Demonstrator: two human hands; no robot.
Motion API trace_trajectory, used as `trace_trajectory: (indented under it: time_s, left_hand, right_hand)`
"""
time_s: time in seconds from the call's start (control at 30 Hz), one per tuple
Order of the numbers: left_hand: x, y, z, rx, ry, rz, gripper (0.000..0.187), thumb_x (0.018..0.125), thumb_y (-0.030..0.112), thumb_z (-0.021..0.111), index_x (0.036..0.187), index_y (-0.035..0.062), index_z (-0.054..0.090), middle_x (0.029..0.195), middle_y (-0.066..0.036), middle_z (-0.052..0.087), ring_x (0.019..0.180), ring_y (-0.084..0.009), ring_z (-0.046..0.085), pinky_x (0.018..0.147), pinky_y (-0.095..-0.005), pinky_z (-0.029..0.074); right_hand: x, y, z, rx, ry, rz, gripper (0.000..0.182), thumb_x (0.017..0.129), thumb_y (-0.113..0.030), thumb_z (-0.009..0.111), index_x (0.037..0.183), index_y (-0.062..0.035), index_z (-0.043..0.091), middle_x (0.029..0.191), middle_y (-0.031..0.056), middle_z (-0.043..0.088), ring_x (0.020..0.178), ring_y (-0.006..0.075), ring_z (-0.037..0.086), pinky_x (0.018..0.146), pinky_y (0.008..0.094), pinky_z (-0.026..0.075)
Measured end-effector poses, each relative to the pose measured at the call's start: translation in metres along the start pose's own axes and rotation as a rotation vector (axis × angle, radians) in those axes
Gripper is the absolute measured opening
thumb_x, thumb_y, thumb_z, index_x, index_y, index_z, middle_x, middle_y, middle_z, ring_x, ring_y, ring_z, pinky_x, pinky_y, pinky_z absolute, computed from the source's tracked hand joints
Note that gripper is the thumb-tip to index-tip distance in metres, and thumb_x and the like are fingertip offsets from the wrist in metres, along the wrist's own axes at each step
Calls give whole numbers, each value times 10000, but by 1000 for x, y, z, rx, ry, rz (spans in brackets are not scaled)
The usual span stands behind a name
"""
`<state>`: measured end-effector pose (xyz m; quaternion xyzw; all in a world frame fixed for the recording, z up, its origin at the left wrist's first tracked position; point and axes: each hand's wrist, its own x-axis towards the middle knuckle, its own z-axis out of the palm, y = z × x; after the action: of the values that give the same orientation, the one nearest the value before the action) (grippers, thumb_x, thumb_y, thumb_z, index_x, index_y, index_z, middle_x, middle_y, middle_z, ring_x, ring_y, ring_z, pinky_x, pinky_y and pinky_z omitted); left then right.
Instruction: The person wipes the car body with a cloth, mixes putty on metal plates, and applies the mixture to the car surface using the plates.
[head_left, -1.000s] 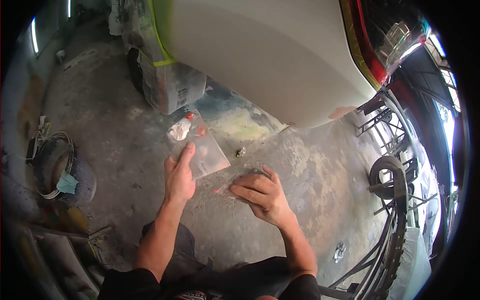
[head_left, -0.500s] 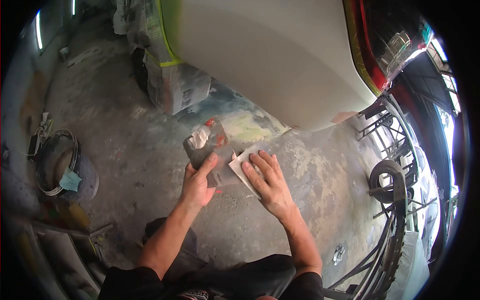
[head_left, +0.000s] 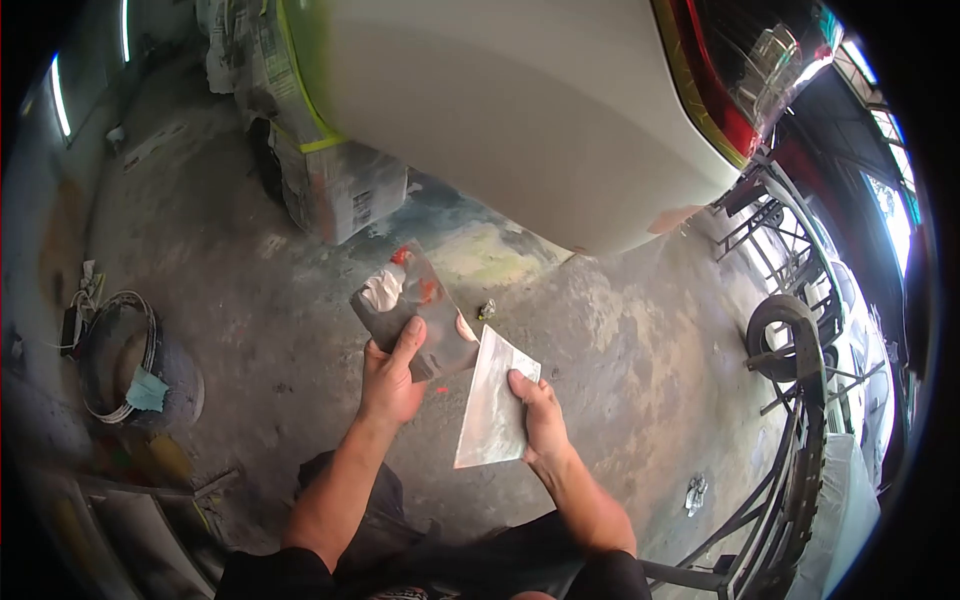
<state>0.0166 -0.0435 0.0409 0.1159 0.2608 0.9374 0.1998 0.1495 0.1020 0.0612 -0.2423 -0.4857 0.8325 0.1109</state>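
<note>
My left hand (head_left: 392, 378) grips a dark grey, flat putty board (head_left: 432, 335), thumb on top and fingers underneath. A whitish lump of putty (head_left: 382, 290) sits near the board's far left corner, with a red-orange smear (head_left: 428, 291) beside it. In my right hand (head_left: 543, 415) is a pale, flat putty spreader (head_left: 497, 405), its broad face turned up and smeared whitish, my thumb pressed on that face. Its upper left corner comes right at the board's right edge. The fingers behind the spreader are mostly hidden.
A whitish car body panel (head_left: 520, 110) with masked edges looms ahead, beside a red tail light (head_left: 715, 125). A wheel wrapped in plastic (head_left: 345, 190) stands below it. A bucket (head_left: 180, 365) with a blue-green cloth (head_left: 146, 389) is at left. Metal frames and a tyre (head_left: 778, 335) line the right.
My right hand has turned over: its fingers lay flat on the spreader, and now the spreader's smeared face is up under my thumb, lower down. My left hand still holds the board, shifted slightly left.
</note>
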Motion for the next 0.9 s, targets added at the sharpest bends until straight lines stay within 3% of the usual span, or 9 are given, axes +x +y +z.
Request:
trace_trajectory:
  time_s: [0.13,0.23,0.33,0.4,0.43,0.53,0.67,0.7,0.9]
  left_hand:
    - [-11,-10,2,13,-59,-112,194,986,94,641,1171,35,644,1134,-28,675,1003,-114,645,881,-306,539]
    - [-11,-10,4,124,-22,-53,216,981,88,650,1183,13,637,1126,-30,671,996,-103,635,871,-289,531]
    - [-9,-15,15,205,120,84,237,980,84,651,1197,-8,630,1119,-30,667,983,-85,621,863,-279,522]
    - [-8,-17,12,217,169,85,228,982,82,648,1184,-22,637,1111,-30,669,973,-81,619,859,-272,519]
    - [-6,-16,10,224,185,83,224,982,81,646,1178,-28,640,1107,-30,670,967,-79,618,857,-268,517]
    - [-3,-8,5,308,63,90,199,978,61,629,1168,7,650,1097,-23,680,945,-93,639,832,-271,523]
    - [-11,0,16,741,-47,95,149,982,62,618,1086,-26,680,996,-25,697,868,-66,627,774,-255,512]
    - [-12,0,20,753,-49,89,150,982,67,620,1079,-30,682,988,-25,697,861,-64,623,771,-256,510]
    - [-16,-8,23,788,24,187,184,980,97,644,1044,-70,688,935,-29,708,816,-74,629,733,-249,504]
  right_hand:
    - [36,-21,-37,-77,152,-76,313,958,-235,654,1144,16,636,994,71,708,821,147,682,773,316,559]
    - [26,-45,-40,-475,221,-551,259,1005,-113,599,1191,69,603,1004,54,690,887,125,646,801,301,537]
    - [-6,-25,-25,-625,-36,-576,307,955,23,610,1261,13,614,1039,80,685,905,172,649,859,303,512]
    - [-10,-22,-8,-1151,-213,-799,433,943,70,520,1337,-91,601,1154,124,624,995,262,626,854,316,507]
    - [4,-12,-32,-1328,-209,-793,590,850,100,554,1382,-152,593,1201,174,596,1038,343,605,892,363,506]
    - [6,-25,-44,-1679,-96,-939,598,816,50,582,1381,-144,589,1242,169,598,1088,342,595,940,403,490]
    - [-9,-56,-21,-1767,35,-1154,578,822,-64,599,1390,-161,572,1284,135,581,1159,365,567,999,529,444]
    - [-13,-60,-13,-1805,12,-1149,565,820,-59,621,1374,-164,591,1348,126,562,1252,360,534,1055,590,397]
    - [-12,-42,-16,-1894,-211,-1173,521,826,-140,627,1344,-180,603,1289,76,573,1231,295,538,1086,602,332]
